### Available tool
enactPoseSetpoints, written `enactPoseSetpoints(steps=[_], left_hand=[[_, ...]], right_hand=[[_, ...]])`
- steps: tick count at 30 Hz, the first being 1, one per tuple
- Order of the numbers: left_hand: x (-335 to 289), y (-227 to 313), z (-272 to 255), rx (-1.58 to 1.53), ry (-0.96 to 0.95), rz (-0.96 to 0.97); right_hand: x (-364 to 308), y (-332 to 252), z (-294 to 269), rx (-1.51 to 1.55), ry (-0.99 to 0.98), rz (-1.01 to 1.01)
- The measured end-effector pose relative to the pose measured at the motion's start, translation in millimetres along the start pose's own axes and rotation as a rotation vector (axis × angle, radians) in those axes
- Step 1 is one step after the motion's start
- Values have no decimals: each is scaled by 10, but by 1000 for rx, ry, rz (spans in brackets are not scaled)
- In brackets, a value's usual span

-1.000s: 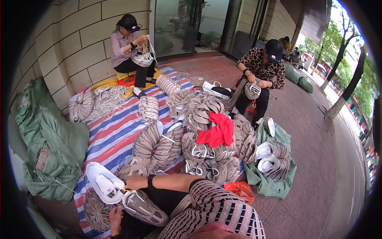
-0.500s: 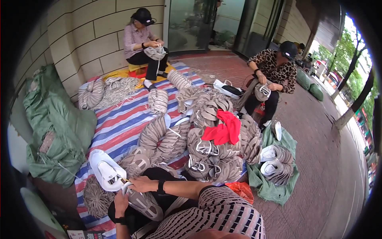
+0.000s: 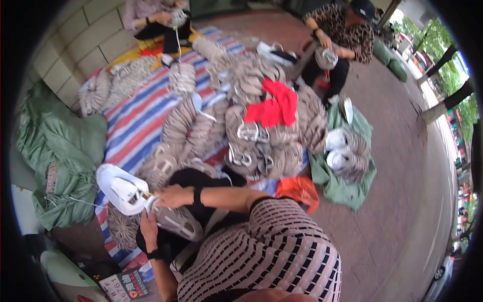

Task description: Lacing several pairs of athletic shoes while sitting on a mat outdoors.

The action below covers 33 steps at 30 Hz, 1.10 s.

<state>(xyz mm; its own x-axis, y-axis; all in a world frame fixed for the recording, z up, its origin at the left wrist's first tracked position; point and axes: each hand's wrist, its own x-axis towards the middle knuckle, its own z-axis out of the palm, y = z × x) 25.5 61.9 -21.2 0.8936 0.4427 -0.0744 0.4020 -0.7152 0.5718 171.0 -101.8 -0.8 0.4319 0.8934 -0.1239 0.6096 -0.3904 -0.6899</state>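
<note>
A grey-brown shoe upper (image 3: 178, 221) with pale strips lies across my lap, its white-edged end raised between my hands. My left hand (image 3: 149, 230) has its fingertips closed on that end from below. My right hand (image 3: 174, 196), wearing a dark wristband, pinches at the same spot from the right. Something thin and yellowish shows by its fingertips, too small to name. Just beyond the fingers rests a white shoe-shaped piece (image 3: 108, 183) with an oval opening. Under it sits a bundle of grey-beige laces (image 3: 122, 234).
Stacked shoe uppers (image 3: 261, 138) and a red cloth (image 3: 274, 103) cover the striped sheet (image 3: 133, 128). Green sacks (image 3: 60, 156) stand left. An orange bag (image 3: 298, 191) lies near my right arm. Two people (image 3: 161, 17) (image 3: 334, 38) sit working at the far side.
My view has tipped downward, so the surroundings sit higher in the picture. Both hands stay at the upper's white-edged end, with little visible change in their grip.
</note>
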Motion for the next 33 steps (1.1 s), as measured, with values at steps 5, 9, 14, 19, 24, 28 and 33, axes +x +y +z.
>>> enactPoseSetpoints(steps=[5, 9, 14, 19, 24, 28, 33], left_hand=[[130, -127, 40, -66, -71, 9], [137, 16, 125, -217, -142, 90], [232, -890, 284, -234, 29, 204], [205, -518, 304, 215, -13, 181], [156, -477, 194, 578, -43, 370], [-8, 58, -107, 92, -139, -37], [-39, 85, -58, 195, 38, 121]], right_hand=[[-234, 141, 8, 103, 90, -65], [-418, 400, 96, -43, 112, -181], [-860, 308, -52, -337, -60, -262], [-1911, 461, -299, -157, -143, -138], [-2448, 350, -305, 43, -93, -6], [-2663, 272, -189, 39, 88, 434], [-2401, 610, 125, -143, 140, 260]])
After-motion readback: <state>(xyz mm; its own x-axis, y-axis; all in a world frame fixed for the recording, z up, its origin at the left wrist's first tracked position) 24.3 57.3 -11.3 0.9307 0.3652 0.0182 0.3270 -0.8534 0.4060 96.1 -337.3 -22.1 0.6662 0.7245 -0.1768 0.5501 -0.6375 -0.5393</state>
